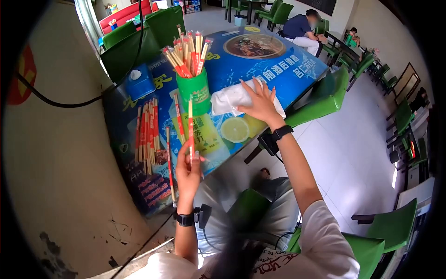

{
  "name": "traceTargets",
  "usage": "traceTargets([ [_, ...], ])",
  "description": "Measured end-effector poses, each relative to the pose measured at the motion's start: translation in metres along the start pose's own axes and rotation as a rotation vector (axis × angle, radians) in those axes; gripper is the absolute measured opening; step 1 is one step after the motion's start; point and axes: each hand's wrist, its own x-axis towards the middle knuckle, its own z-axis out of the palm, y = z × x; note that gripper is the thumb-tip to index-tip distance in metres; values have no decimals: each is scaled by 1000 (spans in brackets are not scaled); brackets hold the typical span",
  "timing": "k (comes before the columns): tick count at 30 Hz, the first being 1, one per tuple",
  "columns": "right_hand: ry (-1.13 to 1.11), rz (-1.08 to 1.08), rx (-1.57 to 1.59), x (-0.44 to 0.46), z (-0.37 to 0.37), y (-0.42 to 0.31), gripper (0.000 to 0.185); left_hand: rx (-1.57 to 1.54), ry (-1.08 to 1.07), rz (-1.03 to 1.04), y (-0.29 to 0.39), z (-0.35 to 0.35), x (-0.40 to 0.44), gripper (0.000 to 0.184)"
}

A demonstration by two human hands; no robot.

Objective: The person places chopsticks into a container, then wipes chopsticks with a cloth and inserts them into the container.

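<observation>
My left hand [188, 174] grips a red-wrapped pair of chopsticks [191, 130], held upright near the front of the table. My right hand [259, 104] lies with fingers spread on a folded white cloth [227, 99]. Between and beyond my hands stands a green holder [194, 93] filled with several wrapped chopsticks [188, 53], their tips pointing up. To the left, a pile of wrapped chopsticks [147, 132] rests on the table. Two more pairs lie apart: one loose pair [179, 116] beside the holder and another pair [170, 162] left of my left hand.
The blue printed table [306, 60] carries a blue tissue box [141, 83] at the left, by the wall [69, 139]. Green chairs [320, 100] stand along its right side and far end. A black cable [55, 103] hangs at the left. Other people sit farther back.
</observation>
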Motion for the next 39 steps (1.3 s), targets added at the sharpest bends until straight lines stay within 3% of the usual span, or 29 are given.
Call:
traceTargets([
  [3,-150,117,90,3,13,5,57,-53,-78,-96,4,-5,-1,44],
  [8,-4,62,108,-16,5,2,35,-149,-96,-145,3,-10,-1,47],
  [12,50,94,190,-48,-13,-21,32,-207,-113,-144,0,-14,-1,48],
  [14,16,113,321,-63,-32,-42,32,-219,-109,-147,2,-15,-1,48],
  [15,-21,162,581,-70,-35,-53,35,-221,-116,-192,2,-18,-2,48],
  [16,-62,211,835,-74,-38,-66,37,80,-44,127,-3,-19,2,47],
  [17,-66,124,870,-76,-56,-94,42,383,30,442,-11,-16,5,46],
  [19,-136,-18,938,-72,-91,-155,51,841,-187,563,6,-26,0,43],
  [20,-201,-91,974,-71,-100,-174,56,301,-119,226,-59,-14,-6,41],
  [21,-192,-116,912,-73,-98,-183,58,-307,89,1,-124,-3,-13,39],
  [23,-189,-127,866,-76,-87,-188,61,46,-111,109,-94,-34,-22,37],
  [24,-168,-146,820,-72,-88,-186,61,264,-122,107,-36,-35,-28,36],
  [25,-109,-123,780,-65,-90,-182,60,181,-81,-183,-14,-27,-35,34],
  [29,133,96,830,-33,-86,-156,53,120,-116,-8,19,-15,-71,48],
  [33,-43,-5,898,-46,-110,-164,50,114,-79,-84,24,-13,-78,43],
  [34,-223,-42,998,-61,-110,-169,52,119,-56,-73,24,-12,-79,40],
  [35,-280,-113,1033,-72,-120,-174,52,141,-31,81,15,-14,-72,37],
  [36,-335,-188,1066,-77,-129,-176,53,162,-41,101,13,-15,-72,33],
  [39,-221,-104,1062,-79,-127,-162,54,265,-102,78,40,-13,-74,29],
])
